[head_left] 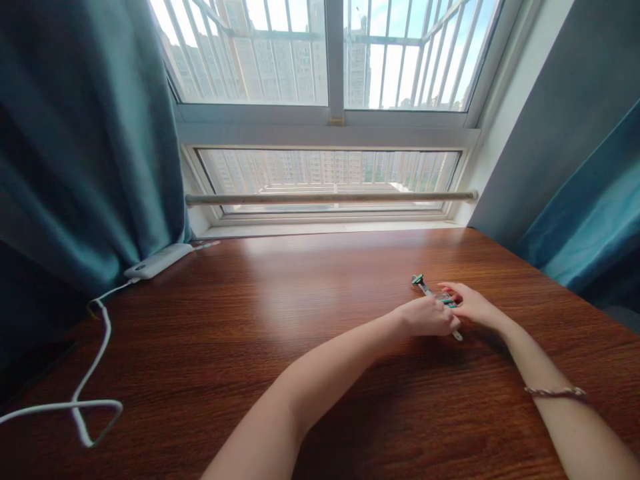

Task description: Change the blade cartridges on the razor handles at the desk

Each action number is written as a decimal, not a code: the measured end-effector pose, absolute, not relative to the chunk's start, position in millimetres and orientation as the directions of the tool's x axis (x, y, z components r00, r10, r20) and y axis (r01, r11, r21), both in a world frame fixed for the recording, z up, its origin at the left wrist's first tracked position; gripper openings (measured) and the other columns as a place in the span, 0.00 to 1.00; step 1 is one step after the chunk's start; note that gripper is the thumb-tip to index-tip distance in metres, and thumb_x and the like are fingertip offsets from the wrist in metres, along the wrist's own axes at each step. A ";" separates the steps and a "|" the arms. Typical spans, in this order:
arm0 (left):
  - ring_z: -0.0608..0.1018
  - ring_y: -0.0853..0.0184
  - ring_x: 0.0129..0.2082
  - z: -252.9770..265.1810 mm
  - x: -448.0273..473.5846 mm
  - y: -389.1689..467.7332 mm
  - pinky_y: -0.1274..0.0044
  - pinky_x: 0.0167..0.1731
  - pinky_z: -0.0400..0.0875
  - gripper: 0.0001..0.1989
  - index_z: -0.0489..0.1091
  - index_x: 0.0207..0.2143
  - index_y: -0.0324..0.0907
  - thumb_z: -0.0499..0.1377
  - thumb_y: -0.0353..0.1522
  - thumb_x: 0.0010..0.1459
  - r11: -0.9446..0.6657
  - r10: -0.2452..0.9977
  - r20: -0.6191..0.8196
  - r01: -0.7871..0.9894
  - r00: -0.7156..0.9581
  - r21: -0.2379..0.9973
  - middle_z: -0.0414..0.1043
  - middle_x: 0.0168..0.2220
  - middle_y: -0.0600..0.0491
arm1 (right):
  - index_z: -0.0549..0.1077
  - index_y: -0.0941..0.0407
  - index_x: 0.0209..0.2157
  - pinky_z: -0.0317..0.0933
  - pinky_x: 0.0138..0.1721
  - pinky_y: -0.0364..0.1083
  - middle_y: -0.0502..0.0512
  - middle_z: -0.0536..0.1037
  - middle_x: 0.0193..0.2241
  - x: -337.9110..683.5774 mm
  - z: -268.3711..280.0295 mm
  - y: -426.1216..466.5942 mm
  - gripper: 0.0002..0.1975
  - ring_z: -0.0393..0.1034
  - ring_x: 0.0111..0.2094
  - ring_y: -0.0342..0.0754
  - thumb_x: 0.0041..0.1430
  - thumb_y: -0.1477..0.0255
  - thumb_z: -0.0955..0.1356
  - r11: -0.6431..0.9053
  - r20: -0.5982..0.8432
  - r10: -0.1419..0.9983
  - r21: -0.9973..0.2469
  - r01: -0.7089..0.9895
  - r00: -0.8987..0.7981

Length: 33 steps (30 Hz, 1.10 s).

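What looks like a razor (418,281), with a small dark green T-shaped head and a pale slim handle, lies slantwise just over the wooden table at right of centre. My left hand (431,316) is closed round its handle, whose pale end pokes out below the fingers. My right hand (473,307) is curled against my left from the right side. Its thumb and fingers pinch a small green and clear piece (449,302), partly hidden between the two hands. Whether this piece is joined to the razor, I cannot tell.
The brown wooden table (310,287) reaches to the window sill. A white power strip (159,261) lies at the far left, its white cable (103,333) looping along the left side. Blue curtains (95,133) hang left and right. A rail (330,198) crosses the lower window.
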<state>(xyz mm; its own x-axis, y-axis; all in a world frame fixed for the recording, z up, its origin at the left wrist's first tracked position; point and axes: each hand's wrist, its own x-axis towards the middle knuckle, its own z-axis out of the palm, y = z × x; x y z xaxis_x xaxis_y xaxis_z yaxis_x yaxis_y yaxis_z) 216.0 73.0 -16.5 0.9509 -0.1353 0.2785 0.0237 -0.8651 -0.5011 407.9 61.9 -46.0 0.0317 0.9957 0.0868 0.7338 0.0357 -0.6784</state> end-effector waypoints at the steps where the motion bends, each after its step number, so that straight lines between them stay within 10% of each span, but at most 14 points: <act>1: 0.74 0.66 0.28 -15.1 204.8 74.9 0.76 0.24 0.62 0.11 0.67 0.32 0.38 0.45 0.25 0.58 -0.862 -0.140 0.269 0.016 0.953 -0.507 0.70 0.27 0.48 | 0.66 0.59 0.46 0.63 0.39 0.48 0.60 0.70 0.40 396.3 -45.7 60.6 0.29 0.69 0.33 0.48 0.36 0.73 0.69 0.059 0.104 0.994 -0.669 0.741 0.016; 15: 0.71 0.70 0.27 -4.8 27.0 63.3 0.78 0.23 0.62 0.10 0.63 0.40 0.39 0.47 0.27 0.57 -0.834 0.010 0.218 0.128 0.976 -0.537 0.69 0.32 0.49 | 0.62 0.58 0.48 0.57 0.45 0.52 0.58 0.67 0.39 223.6 -50.9 61.3 0.27 0.62 0.42 0.53 0.43 0.69 0.68 0.369 0.335 0.919 -0.538 0.758 -0.209; 33: 0.71 0.72 0.31 -14.9 -15.5 66.4 0.78 0.29 0.65 0.11 0.65 0.42 0.39 0.47 0.28 0.58 -0.855 0.086 0.282 0.216 0.956 -0.471 0.68 0.46 0.47 | 0.59 0.59 0.50 0.55 0.47 0.55 0.61 0.66 0.46 209.7 -62.4 71.6 0.26 0.59 0.46 0.55 0.49 0.68 0.64 0.382 0.452 0.878 -0.457 0.803 -0.160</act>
<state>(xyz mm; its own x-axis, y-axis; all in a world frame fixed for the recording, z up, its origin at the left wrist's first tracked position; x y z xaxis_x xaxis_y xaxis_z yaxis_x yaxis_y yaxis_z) -15.5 66.4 -14.9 0.9557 0.0859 0.2817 0.2156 -0.8555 -0.4708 209.7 71.6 -62.4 -0.1600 0.8777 0.4517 0.8032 0.3818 -0.4573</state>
